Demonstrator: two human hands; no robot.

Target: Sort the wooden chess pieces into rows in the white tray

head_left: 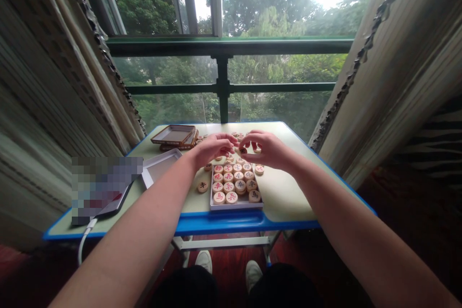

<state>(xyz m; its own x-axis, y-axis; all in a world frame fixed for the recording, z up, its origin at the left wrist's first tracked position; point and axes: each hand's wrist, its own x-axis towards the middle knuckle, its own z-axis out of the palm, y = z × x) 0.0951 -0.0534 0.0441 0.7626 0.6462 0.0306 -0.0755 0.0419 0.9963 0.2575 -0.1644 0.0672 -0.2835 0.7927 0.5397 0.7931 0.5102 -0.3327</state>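
Starting at your far left, a phone (pixel 115 204) lies near the 8 o'clock corner of the table (pixel 285 197), with a white cable (pixel 84 240) dropping over the near edge. At 1 o'clock from the phone sits an empty white lid (pixel 159 166), and beyond that, toward the table's 11 o'clock, a brown tray (pixel 173 134) rests on a second one like it. A loose disc (pixel 202 186) lies on the tabletop just beside the left wall of the box (pixel 236 206). That shallow box sits at the table's 6 o'clock edge, its rows packed with round wooden chess pieces (pixel 228 186) marked in red and dark characters. Your left hand (pixel 212 147) hovers past the box's 11 o'clock corner, fingers curled and drawn close together, tips pointing right. Whether they touch anything I cannot tell. The held piece (pixel 241 150) sits directly between your two hands, above the box's 12 o'clock edge, at 3 o'clock from your left fingertips. Your right hand (pixel 269 149) comes in from the box's 1 o'clock, thumb and forefinger pinched closed on that piece, its dark marking just showing between them. Under that hand, another stray disc (pixel 259 170) lies just beside the box's far right corner, and more scattered pieces (pixel 236 134) sit on the tabletop at 12 o'clock beyond your fingers.
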